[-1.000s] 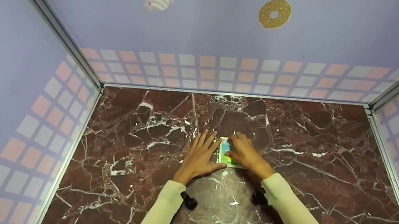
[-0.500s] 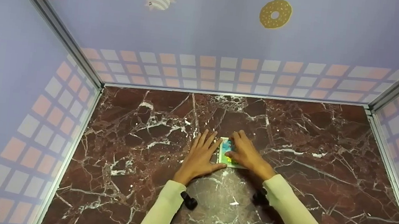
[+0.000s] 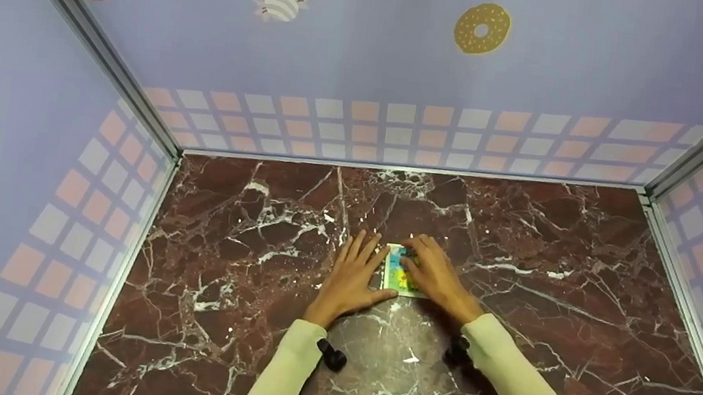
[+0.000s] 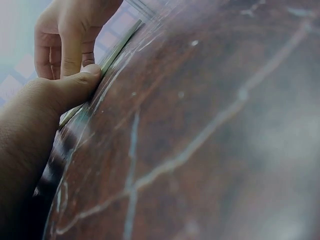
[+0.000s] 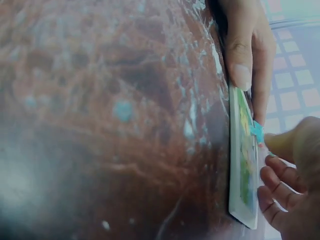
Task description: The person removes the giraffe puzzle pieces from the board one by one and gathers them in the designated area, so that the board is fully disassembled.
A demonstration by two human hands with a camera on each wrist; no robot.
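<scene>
A small jigsaw puzzle board [image 3: 389, 283] with a pale rim and a blue, yellow and green picture lies flat on the marble-patterned table. My left hand [image 3: 351, 281] lies flat at its left side, fingers spread; the thumb [image 4: 90, 70] rests on the board's near left corner. Over the right half of the board, my right hand [image 3: 439, 275] has its fingers bent down, covering that part of the picture. In the right wrist view, a small turquoise puzzle piece [image 5: 257, 131] stands up from the board at the right thumb's tip, pinched there.
Dark red, white-veined tabletop [image 3: 229, 323] surrounds the board. A lilac back wall [image 3: 369, 52] with doughnut and sweet prints stands beyond it, and side walls [image 3: 24, 184] close in left and right. A black wrist camera [image 3: 332, 356] sits on the left sleeve.
The right thumb has shifted up a little over the board, uncovering more of the yellow part of the picture. My left hand stays in place.
</scene>
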